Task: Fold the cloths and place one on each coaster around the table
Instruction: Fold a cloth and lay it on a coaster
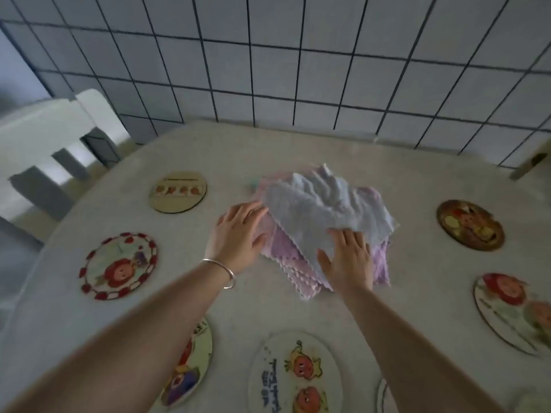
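Cloth stack (298, 263) mid-table (298, 144), coasters (119, 266) ringed around, all bare. Pale blue cloth (322, 204) on top, rumpled. Left hand (238, 234) flat at its left edge, right hand (347, 260) spread on near edge; neither gripping. Judged light, limp, fuzzy, non-slip: pinch two corners, peel off singly.

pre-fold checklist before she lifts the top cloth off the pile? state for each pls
1. Top grey cloth free on the pile of pink cloths: ok.
2. Left hand at the pile's left edge: ok.
3. Right hand flat on the grey cloth's near edge: ok; pinch: cannot tell.
4. Coasters bare, e.g. red-rimmed coaster and dark coaster: ok.
5. Clear table space in front for folding: ok.
6. Cloth count matches coasters: cannot tell.
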